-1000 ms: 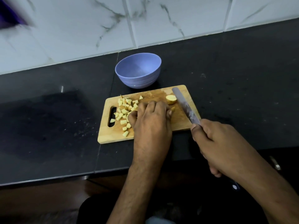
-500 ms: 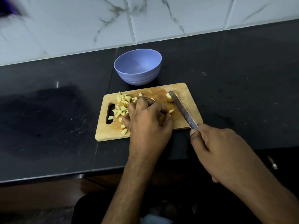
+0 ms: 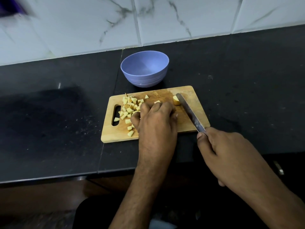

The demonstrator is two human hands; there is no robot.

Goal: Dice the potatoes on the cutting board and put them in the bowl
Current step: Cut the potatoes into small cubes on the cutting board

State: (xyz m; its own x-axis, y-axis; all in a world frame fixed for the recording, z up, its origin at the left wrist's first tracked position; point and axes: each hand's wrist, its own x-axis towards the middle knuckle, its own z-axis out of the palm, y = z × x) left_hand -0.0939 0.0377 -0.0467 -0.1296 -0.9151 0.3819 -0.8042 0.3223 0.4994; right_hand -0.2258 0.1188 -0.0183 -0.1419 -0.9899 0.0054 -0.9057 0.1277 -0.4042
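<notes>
A wooden cutting board (image 3: 196, 95) lies on the black counter. Several pale diced potato cubes (image 3: 129, 109) are scattered over its left half. My left hand (image 3: 155, 123) rests on the board's middle with fingers curled over a potato piece that is mostly hidden. My right hand (image 3: 219, 154) grips the handle of a knife (image 3: 189, 111). The blade slants across the board's right part, and its tip touches a larger potato chunk (image 3: 176, 101). The empty lilac bowl (image 3: 144, 68) stands just behind the board.
A white marble-tiled wall (image 3: 165, 22) runs along the back of the counter (image 3: 49, 121). The counter's front edge is near my body. A small metal object (image 3: 279, 167) shows at the lower right.
The knife blade has shifted slightly right and up, so its tip meets the potato chunk. My left hand stays curled on the board, nudged a little left among the cubes.
</notes>
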